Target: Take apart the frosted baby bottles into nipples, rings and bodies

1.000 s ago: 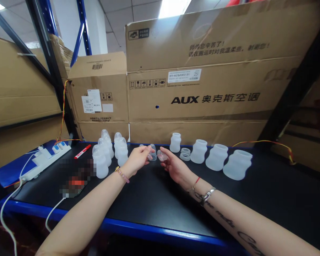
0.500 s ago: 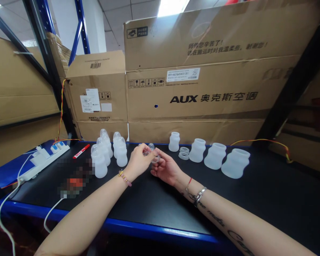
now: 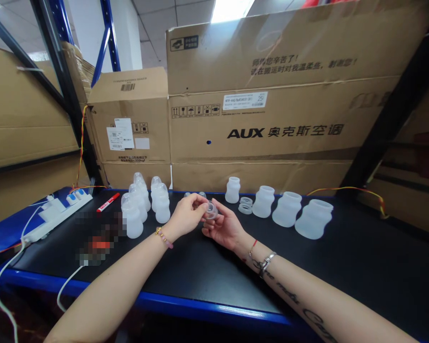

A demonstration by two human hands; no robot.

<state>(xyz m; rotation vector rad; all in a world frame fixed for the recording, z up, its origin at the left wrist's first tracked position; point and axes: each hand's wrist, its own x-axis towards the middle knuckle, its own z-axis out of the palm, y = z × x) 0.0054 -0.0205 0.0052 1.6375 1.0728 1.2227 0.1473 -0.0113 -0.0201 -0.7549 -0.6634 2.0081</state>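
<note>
My left hand (image 3: 185, 215) and my right hand (image 3: 224, 227) meet over the middle of the black table (image 3: 207, 267). Together they pinch a small clear silicone teat piece (image 3: 211, 209) between their fingertips. To the left stand several capped translucent baby bottles (image 3: 143, 202). On the right runs a row of open bottle bodies (image 3: 287, 208), small to large, with a stack of clear screw rings (image 3: 245, 205) among them. Two small clear pieces (image 3: 194, 194) lie behind my hands.
Large cardboard boxes (image 3: 264, 109) wall off the back of the table. A red marker (image 3: 107, 202) and a white power strip (image 3: 57, 212) with cables lie at the left. A blurred-out object (image 3: 98, 233) sits near the front left. Blue rack posts (image 3: 107, 38) rise behind.
My hands came together from slightly apart, joining the two clear pieces they held, and have drawn a little nearer to me.
</note>
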